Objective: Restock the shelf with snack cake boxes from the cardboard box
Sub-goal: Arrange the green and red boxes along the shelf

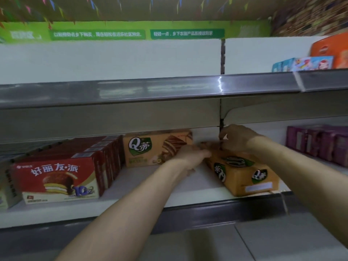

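So on the shelf (143, 196) the red pie boxes (56, 178) are lined up on the left, one orange Q snack cake box (156, 147) stands face-out behind them, and both hands are on a second orange box (243, 174) lying skewed near the front edge. Left hand (190, 155) is too blurred to read the fingers; right hand (237, 137) has its fingers curled over the far end. Looks like the placing step, so next I'd guess swing it square beside the standing one.
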The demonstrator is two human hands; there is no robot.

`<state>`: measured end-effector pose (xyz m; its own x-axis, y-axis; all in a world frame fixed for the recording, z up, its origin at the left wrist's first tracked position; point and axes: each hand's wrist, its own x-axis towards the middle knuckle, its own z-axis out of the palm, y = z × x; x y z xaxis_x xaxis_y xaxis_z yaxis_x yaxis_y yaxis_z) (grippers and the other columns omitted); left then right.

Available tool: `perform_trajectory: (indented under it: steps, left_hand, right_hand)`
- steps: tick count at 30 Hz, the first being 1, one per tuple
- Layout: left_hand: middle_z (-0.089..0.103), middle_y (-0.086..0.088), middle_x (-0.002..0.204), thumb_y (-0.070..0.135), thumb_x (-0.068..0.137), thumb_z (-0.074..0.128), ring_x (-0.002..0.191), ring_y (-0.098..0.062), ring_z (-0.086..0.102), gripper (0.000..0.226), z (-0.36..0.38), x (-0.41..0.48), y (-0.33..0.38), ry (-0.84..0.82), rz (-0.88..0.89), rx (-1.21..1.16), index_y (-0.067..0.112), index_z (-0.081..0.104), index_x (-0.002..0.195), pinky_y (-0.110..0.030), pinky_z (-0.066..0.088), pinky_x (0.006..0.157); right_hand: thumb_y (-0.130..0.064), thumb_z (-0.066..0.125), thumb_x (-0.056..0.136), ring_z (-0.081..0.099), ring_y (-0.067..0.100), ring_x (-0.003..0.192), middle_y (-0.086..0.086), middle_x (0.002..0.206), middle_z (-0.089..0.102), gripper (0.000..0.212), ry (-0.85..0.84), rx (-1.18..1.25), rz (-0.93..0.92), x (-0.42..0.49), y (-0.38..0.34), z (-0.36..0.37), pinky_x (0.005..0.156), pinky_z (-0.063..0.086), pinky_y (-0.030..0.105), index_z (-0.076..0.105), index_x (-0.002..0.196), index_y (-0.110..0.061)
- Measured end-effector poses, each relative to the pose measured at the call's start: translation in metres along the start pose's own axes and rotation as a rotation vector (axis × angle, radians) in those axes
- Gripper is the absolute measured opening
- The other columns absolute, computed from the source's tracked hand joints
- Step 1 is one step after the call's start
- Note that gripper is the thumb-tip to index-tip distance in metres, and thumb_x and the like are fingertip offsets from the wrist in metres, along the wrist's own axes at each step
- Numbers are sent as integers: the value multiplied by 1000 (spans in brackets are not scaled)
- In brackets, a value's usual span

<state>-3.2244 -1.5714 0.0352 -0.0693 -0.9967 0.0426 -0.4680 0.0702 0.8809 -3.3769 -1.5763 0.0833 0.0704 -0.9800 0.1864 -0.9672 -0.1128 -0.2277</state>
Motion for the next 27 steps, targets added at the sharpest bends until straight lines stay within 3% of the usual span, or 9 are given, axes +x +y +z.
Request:
perform_trajectory:
  steps: [4, 8, 10, 13, 15, 19, 22, 25, 27]
  left_hand:
    - [61, -8, 110, 41, 90, 62, 96, -19, 59, 43, 24, -10, 10, -65, -110, -30, 14, 55, 121, -31, 51, 82]
    - [60, -9, 117, 49, 90, 60, 105, -24, 58, 51, 35, -14, 11, -81, -99, -15, 13, 53, 126, -32, 50, 85]
    - [64, -10, 115, 46, 90, 61, 97, -24, 63, 45, 33, -16, 15, -152, -108, -107, 15, 56, 123, -34, 52, 85]
    - [70, -9, 94, 35, 92, 62, 71, -17, 67, 39, 31, -15, 18, -180, -103, -205, 10, 57, 121, -30, 56, 66]
    - [71, -7, 75, 26, 91, 64, 56, -16, 67, 35, 27, -15, 17, -166, -138, -301, 7, 56, 119, -26, 56, 52]
    - [66, -11, 76, 10, 87, 67, 65, -22, 62, 16, 16, -20, 10, -121, -199, -392, 4, 61, 100, -35, 54, 65]
    - [68, -10, 63, 2, 87, 63, 51, -19, 64, 5, 3, -26, 5, -89, -188, -458, 4, 63, 82, -28, 55, 54]
    - [70, -13, 70, 2, 86, 59, 60, -24, 65, 7, -14, -31, -2, -51, -165, -544, 3, 65, 83, -33, 55, 67]
    - [70, -13, 72, 5, 86, 58, 64, -25, 64, 6, -26, -35, -4, -40, -160, -578, 5, 64, 84, -36, 52, 73]
  right_hand:
    - [-52, 55, 91, 53, 27, 119, 10, 139, 50, 62, -137, 98, 137, -15, 17, 1, 91, 42, 33, 44, 138, -12]
    - [-45, 54, 94, 56, 27, 115, 13, 138, 51, 59, -163, 151, 177, -21, 22, -1, 92, 44, 34, 42, 139, -9]
    - [-36, 60, 92, 64, 24, 93, 12, 118, 63, 41, -187, 255, 184, -19, 25, 0, 73, 53, 30, 53, 122, -8]
    - [-30, 64, 91, 66, 21, 79, 12, 102, 66, 28, -211, 388, 213, -20, 29, 2, 54, 53, 26, 58, 105, -8]
    - [-31, 64, 91, 67, 20, 77, 12, 99, 67, 28, -214, 465, 226, -23, 35, 4, 55, 54, 26, 58, 105, -7]
    - [-35, 59, 94, 68, 18, 75, 8, 90, 69, 29, -228, 620, 236, -34, 47, 9, 55, 53, 27, 59, 106, -8]
    - [-44, 58, 93, 65, 24, 82, 10, 94, 62, 48, -164, 792, 277, -38, 59, 14, 62, 55, 33, 50, 116, -3]
    - [-56, 56, 89, 67, 32, 88, 19, 113, 58, 69, -143, 962, 344, -39, 67, 16, 68, 59, 41, 37, 138, -11]
    - [-59, 55, 88, 70, 34, 87, 23, 113, 62, 71, -185, 1082, 353, -39, 64, 19, 68, 60, 40, 41, 136, -10]
